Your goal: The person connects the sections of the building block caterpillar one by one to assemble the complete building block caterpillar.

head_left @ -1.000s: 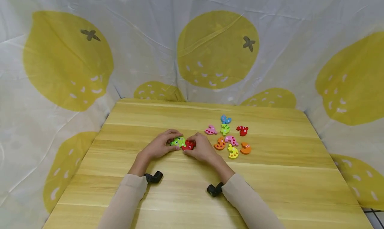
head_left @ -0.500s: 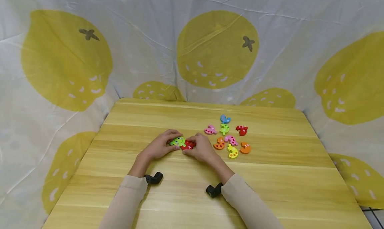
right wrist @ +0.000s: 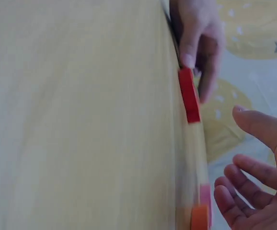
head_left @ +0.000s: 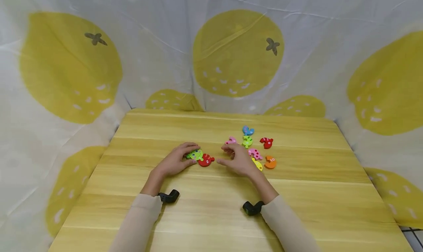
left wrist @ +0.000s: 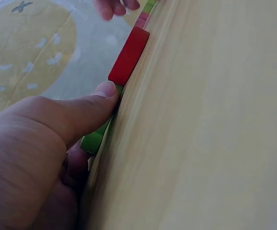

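My left hand (head_left: 176,159) holds a green smiling-face puzzle piece (head_left: 195,154) flat on the table, thumb and fingers at its edges. Joined to its right is a red puzzle piece (head_left: 205,160) marked 2, its knob pointing right. In the left wrist view, the thumb (left wrist: 93,103) presses the green side near the red piece (left wrist: 129,56). My right hand (head_left: 240,161) holds nothing; its thumb and fingers are spread above the table, right of the red knob. It covers part of the loose pieces. An orange piece (right wrist: 200,218) lies near its fingers in the right wrist view.
Right of the hands lie a yellow piece (head_left: 257,164), a pink one (head_left: 255,154), an orange one (head_left: 270,162) marked 10 and a red one (head_left: 266,142). Farther back are green (head_left: 247,141) and blue (head_left: 248,130) pieces. A lemon-print cloth (head_left: 158,61) borders the wooden table (head_left: 205,215).
My right hand has let go of the red piece and moved right, fingers spreading, over the nearest loose pieces. The left hand stays on the green piece.
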Demonstrator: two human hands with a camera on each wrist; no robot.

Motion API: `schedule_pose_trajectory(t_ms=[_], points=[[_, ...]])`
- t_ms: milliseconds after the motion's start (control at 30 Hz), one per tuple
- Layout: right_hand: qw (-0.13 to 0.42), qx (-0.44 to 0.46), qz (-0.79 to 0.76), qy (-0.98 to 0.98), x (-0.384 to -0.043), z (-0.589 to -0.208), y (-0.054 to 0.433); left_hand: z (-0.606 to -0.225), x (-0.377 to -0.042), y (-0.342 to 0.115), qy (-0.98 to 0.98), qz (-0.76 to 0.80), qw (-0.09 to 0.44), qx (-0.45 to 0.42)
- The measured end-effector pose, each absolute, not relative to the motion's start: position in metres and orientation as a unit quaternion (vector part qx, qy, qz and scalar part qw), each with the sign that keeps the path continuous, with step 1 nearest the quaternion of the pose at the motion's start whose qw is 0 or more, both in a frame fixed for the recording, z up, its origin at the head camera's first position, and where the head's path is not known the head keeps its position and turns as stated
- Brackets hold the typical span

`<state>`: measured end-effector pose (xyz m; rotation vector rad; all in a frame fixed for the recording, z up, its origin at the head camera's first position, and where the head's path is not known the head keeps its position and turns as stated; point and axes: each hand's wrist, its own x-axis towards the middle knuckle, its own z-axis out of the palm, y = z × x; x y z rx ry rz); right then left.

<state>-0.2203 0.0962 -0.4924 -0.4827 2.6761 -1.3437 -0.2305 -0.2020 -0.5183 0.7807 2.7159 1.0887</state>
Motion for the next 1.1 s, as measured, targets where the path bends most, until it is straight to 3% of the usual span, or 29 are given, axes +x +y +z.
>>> schedule_pose_trajectory(t_ms=[400, 867, 1100], points=[[-0.015, -0.153, -0.394, 0.906, -0.212, -0.484, 0.154, -0.52, -0.231, -0.201, 0.896, 0.372, 0.056, 0.234], [-0.002, -0.109, -0.326, 0.939, -0.212, -0.495, 0.156, -0.518, -0.232, -0.179, 0.924, 0.353, 0.035, 0.143], [0.026, -0.117, -0.32, 0.94, -0.21, -0.494, 0.147, -0.519, -0.231, -0.173, 0.934, 0.324, 0.027, 0.148]])
